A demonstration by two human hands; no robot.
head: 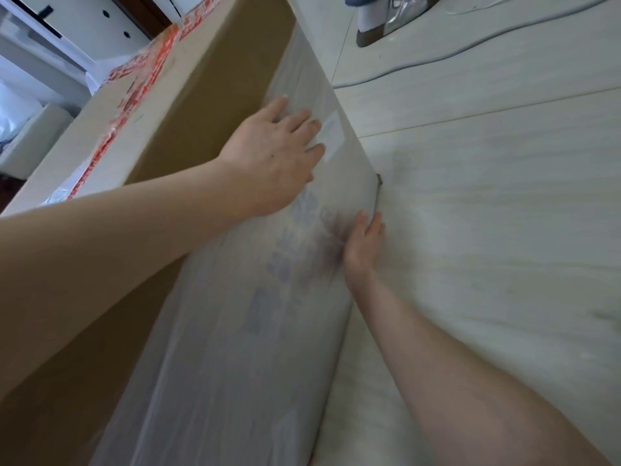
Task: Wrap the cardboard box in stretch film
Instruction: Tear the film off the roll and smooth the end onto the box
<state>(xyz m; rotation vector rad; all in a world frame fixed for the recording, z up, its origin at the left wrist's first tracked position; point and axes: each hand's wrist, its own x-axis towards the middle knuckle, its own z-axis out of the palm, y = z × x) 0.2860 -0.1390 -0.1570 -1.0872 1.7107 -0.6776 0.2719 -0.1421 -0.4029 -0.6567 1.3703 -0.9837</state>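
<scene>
Pale floor point(487, 213) fills the right of the frame; the box point(188, 105) runs from upper centre to lower left, film point(255, 331) covering its lower side. Left hand point(272, 156) presses flat, fingers spread; right hand point(361, 247) flat at the bottom edge. Smoothing seems underway; next, probably another pass over the bare cardboard.

A brown cardboard box point(208, 105) is showing orange-red and white printed tape point(141, 92) along its top, while milky, translucent stretch film point(255, 331) is veiling faint blue and purple printing and a white label point(331, 136) on its side. The floor point(504, 230), at 3 o'clock, is showing pale whitish wood grain; at 12 o'clock a silver, white and brown shoe point(386, 18) is showing under blue denim.
</scene>
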